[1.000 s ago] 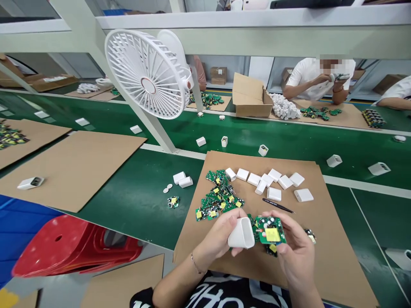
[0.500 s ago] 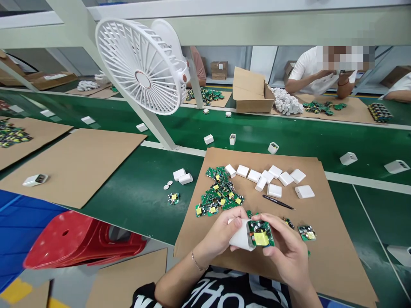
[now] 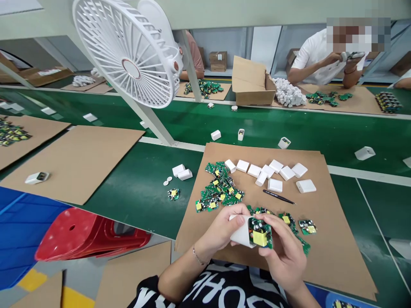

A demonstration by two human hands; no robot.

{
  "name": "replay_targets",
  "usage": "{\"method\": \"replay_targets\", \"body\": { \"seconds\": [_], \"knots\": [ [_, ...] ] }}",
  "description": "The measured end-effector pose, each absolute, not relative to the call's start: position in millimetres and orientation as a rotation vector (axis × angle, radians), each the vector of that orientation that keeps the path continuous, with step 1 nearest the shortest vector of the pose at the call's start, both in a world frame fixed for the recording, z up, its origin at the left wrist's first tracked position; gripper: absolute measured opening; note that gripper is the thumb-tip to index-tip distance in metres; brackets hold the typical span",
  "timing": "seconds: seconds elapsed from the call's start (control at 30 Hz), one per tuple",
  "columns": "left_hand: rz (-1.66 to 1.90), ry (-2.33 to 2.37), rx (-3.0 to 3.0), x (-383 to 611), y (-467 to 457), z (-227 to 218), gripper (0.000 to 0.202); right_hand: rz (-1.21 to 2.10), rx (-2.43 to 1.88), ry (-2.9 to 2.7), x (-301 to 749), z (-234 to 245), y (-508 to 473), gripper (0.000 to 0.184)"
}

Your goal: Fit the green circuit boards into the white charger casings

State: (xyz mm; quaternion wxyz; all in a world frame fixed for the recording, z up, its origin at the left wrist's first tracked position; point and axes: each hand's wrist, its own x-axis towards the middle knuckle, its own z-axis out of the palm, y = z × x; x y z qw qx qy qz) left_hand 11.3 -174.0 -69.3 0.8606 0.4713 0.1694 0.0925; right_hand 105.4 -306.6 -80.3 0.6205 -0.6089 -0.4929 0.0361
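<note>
My left hand [image 3: 224, 226] grips a white plastic charger shell [image 3: 240, 231] low over a cardboard sheet [image 3: 334, 239]. My right hand [image 3: 284, 248] holds a green circuit board [image 3: 260, 233] with a yellow part, its end sitting in the shell's open mouth. A heap of green circuit boards [image 3: 220, 192] lies just beyond my hands. Behind it runs a row of white shells [image 3: 272, 173]. Black tweezers [image 3: 278, 196] rest near the row. A few loose boards [image 3: 306, 226] lie right of my right hand.
A white fan [image 3: 128, 51] on a slanted post stands at back left. The green conveyor belt [image 3: 321, 132] carries white shells. Across it a person in white works by an open carton [image 3: 252, 87]. Red stools [image 3: 90, 233] lie lower left.
The circuit board, held beside the shell a second ago, now sits partly inside its opening. My hands have closed together. The view has tilted down, and shells on the belt have drifted right.
</note>
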Motion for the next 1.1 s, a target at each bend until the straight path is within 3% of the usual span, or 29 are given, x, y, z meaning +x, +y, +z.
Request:
{"method": "replay_targets", "body": {
  "seconds": [1.1],
  "knots": [
    [0.279,0.334,1.161,3.0,-175.7,-74.5,0.062,0.122,-1.352,-1.352,110.3,-66.9,-312.0,0.043]
  ]
}}
